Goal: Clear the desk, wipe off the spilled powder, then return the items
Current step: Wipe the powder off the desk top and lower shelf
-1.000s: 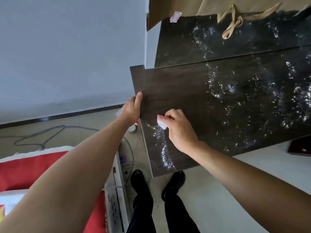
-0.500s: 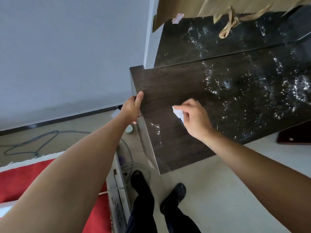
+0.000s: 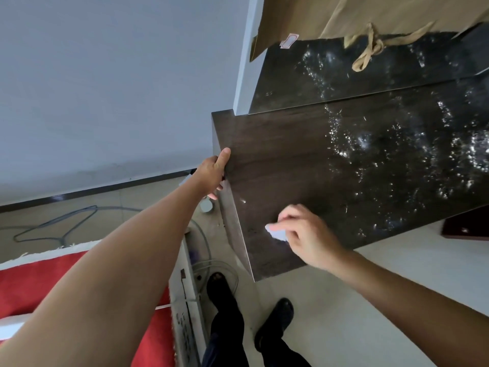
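Note:
A dark wooden desk [image 3: 285, 160] fills the right half of the view. White spilled powder [image 3: 370, 149] is scattered over its middle and right part. My right hand [image 3: 309, 234] pinches a small white tissue [image 3: 276, 233] and presses it on the desk near the front left corner. My left hand [image 3: 214, 173] grips the desk's left edge, thumb on top; something white shows under its palm, too hidden to name.
A brown paper bag [image 3: 370, 19] with a twisted handle [image 3: 367, 53] lies at the back of the desk. Left of the desk are a red cloth [image 3: 39, 282], a white box [image 3: 185, 300] and cables on the floor [image 3: 53, 226]. My feet [image 3: 225, 290] stand by the corner.
My right hand has swept the tissue toward the front of the desk. The streak of powder near the left corner is gone. My left hand keeps its hold on the edge.

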The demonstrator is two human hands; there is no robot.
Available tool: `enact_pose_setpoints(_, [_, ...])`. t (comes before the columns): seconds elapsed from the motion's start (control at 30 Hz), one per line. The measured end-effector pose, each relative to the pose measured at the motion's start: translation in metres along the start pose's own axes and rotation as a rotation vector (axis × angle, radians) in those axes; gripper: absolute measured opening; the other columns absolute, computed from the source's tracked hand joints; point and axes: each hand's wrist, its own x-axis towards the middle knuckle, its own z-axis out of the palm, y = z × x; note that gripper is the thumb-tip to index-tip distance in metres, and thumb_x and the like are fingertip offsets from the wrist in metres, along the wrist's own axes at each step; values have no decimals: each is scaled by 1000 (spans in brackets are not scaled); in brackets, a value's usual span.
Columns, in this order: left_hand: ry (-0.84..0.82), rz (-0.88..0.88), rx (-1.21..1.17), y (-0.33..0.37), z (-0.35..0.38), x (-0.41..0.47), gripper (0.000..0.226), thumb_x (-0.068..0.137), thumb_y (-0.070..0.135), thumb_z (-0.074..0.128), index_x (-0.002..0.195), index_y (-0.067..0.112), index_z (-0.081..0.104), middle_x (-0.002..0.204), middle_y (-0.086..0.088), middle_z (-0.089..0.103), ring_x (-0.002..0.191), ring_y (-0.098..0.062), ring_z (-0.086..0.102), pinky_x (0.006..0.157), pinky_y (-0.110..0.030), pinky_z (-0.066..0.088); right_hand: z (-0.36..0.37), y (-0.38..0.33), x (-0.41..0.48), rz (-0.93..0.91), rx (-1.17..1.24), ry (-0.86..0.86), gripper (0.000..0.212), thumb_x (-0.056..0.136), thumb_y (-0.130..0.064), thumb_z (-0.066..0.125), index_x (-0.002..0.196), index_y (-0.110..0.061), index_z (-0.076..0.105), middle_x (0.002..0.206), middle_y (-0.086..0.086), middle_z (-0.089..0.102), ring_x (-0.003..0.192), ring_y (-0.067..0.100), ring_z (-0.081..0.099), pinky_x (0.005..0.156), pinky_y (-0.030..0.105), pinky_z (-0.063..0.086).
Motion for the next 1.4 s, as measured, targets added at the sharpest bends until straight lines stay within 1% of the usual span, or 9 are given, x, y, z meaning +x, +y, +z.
enact_pose_setpoints(0.2, [40, 31, -5, -5, 2, 5, 77, 89, 71, 21, 117, 8, 54, 103, -18, 62, 83, -31, 66, 61, -42, 59, 18, -12, 100, 189, -62, 249, 43, 79, 12, 51, 104, -15, 72, 94, 7, 57, 87, 26, 51, 71, 35, 47])
enact_pose_setpoints(0.5, [37, 47, -22, -5, 0, 6, 80, 87, 75, 20, 119, 10, 54, 106, -15, 62, 85, -30, 65, 73, -43, 58, 32, -28, -35, -185, 21, -232, 28, 79, 8, 58, 86, -16, 71, 86, -3, 50, 82, 12, 41, 62, 31, 47])
enact_pose_setpoints(0.73, [148, 71, -76, -9, 9, 12, 79, 85, 77, 21, 110, 11, 57, 96, -15, 65, 84, -31, 66, 68, -45, 59, 35, -18, 34, 160, 17, 275, 42, 78, 3, 40, 95, -14, 75, 87, 4, 58, 79, 24, 51, 71, 27, 44])
enact_pose_setpoints(0.9, [218, -22, -145, 0, 20, 4, 77, 88, 74, 21, 111, 10, 58, 100, -16, 66, 89, -31, 64, 76, -47, 57, 54, -33, -65, -46, 15, 75, 20, 86, -4, 52, 88, -15, 69, 85, 0, 54, 80, 18, 49, 62, 22, 42])
enact_pose_setpoints(0.97, [277, -78, -159, 6, 27, -4, 75, 90, 71, 20, 118, 11, 54, 107, -15, 63, 94, -31, 61, 67, -42, 55, 46, -14, -102, -62, -70, -17, 19, 73, 1, 67, 74, -18, 65, 83, -5, 49, 80, 12, 47, 55, 19, 42])
enact_pose_setpoints(1.03, [353, -126, -143, 11, 37, -14, 71, 92, 67, 22, 128, 12, 46, 120, -16, 57, 105, -36, 57, 79, -46, 53, 31, 9, -123, 13, -130, -46, 29, 60, 5, 75, 68, -20, 62, 83, -9, 47, 82, 10, 46, 51, 20, 45])
enact_pose_setpoints(1.1, [453, -115, -51, 12, 52, -32, 61, 97, 54, 30, 140, 12, 35, 137, -17, 45, 123, -37, 45, 100, -47, 41, 8, 29, -127, 124, -155, 28, 34, 61, 7, 72, 78, -22, 68, 88, -10, 49, 85, 10, 48, 53, 23, 50])
enact_pose_setpoints(1.23, [685, 106, 320, 16, 98, -72, 52, 93, 21, 47, 143, 12, 33, 149, -14, 30, 136, -32, 26, 109, -44, 28, -52, 53, -84, 401, 45, 370, 32, 76, 9, 48, 86, -15, 65, 91, -2, 57, 84, 13, 56, 67, 19, 46])
enact_pose_setpoints(1.4, [669, 45, 501, 21, 151, -75, 54, 94, 21, 42, 147, 17, 31, 160, -9, 11, 148, -27, 0, 116, -44, 13, -110, 106, 7, 500, 91, 514, 30, 74, 13, 45, 85, -12, 58, 90, 9, 60, 81, 27, 57, 68, 29, 41])
